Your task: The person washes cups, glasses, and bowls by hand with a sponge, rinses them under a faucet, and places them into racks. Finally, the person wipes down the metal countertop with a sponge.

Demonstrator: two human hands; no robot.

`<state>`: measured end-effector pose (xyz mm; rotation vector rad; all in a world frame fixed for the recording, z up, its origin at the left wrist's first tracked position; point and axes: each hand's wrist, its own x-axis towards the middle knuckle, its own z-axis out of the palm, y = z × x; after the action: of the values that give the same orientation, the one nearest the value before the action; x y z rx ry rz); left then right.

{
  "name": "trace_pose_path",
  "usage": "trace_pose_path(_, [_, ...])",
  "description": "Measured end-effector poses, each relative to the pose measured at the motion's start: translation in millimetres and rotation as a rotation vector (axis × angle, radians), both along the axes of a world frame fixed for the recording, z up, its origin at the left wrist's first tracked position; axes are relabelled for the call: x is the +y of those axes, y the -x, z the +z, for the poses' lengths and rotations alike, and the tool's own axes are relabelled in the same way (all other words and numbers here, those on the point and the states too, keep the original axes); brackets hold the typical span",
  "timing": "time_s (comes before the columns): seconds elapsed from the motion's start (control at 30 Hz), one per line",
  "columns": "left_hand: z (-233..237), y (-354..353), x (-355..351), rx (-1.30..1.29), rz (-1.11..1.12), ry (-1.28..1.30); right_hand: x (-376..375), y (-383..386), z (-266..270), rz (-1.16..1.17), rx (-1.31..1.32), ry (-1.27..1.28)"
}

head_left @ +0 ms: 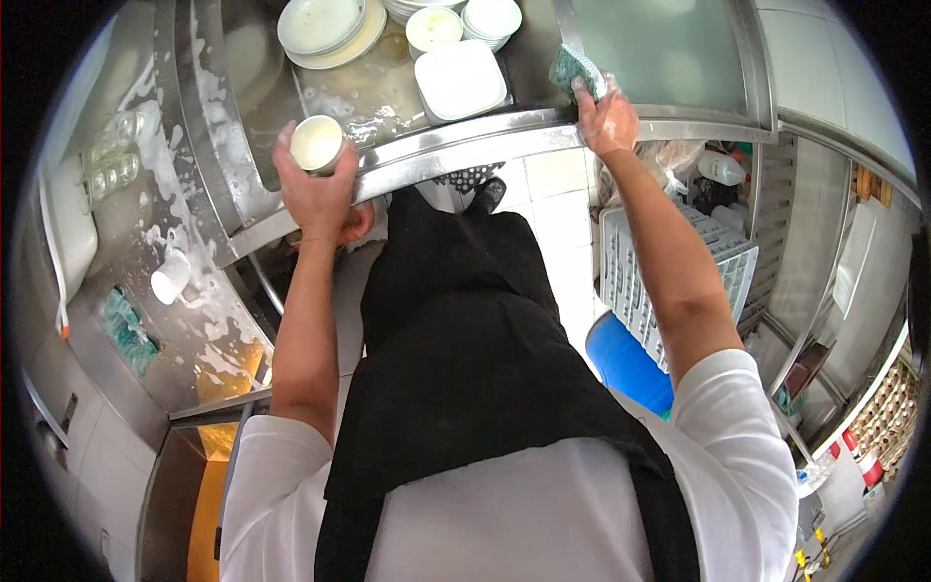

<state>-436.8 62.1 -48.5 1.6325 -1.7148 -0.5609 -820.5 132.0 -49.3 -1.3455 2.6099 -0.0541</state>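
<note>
In my left hand [318, 199] is a small white cup [317, 144], its opening facing up, held over the front edge of the left sink basin. My right hand [610, 121] grips a green scrub sponge [574, 70] above the sink's front rim, near the divider between the two basins. Between my hands, a white square dish [461, 81] rests in the left basin. Behind it are stacked small bowls [492, 19] and a bowl [434, 30] with yellowish residue. A stack of white plates [322, 23] sits at the far left of the basin.
Right of the divider, the other basin [669, 58] holds cloudy water. On the sudsy steel counter [208, 335] at left lie a white cup [172, 277], clear glasses [114, 155] and a green scouring pad [130, 330]. A grey crate [669, 262] and a blue bin [628, 359] stand below right.
</note>
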Motion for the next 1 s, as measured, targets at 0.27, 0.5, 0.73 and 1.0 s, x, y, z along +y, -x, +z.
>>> trace_pose_path(0.27, [9.7, 0.0, 1.8, 0.055, 0.037, -0.111, 2.7, 2.7, -0.7, 0.036, -0.008, 0.05])
trace_pose_path(0.5, [19.2, 2.1, -1.5, 0.109, 0.114, -0.152, 0.8, 6.0, -1.3, 0.041, -0.062, 0.028])
trace_pose_path(0.73, [20.3, 6.4, -19.5, 0.361, 0.056, -0.309, -36.3, 12.3, -12.0, 0.163, -0.999, 0.55])
trace_pose_path(1.0, [76.2, 94.0, -37.9, 0.606, -0.198, -0.629, -138.7, -79.4, 62.3, 0.702, -1.285, 0.226])
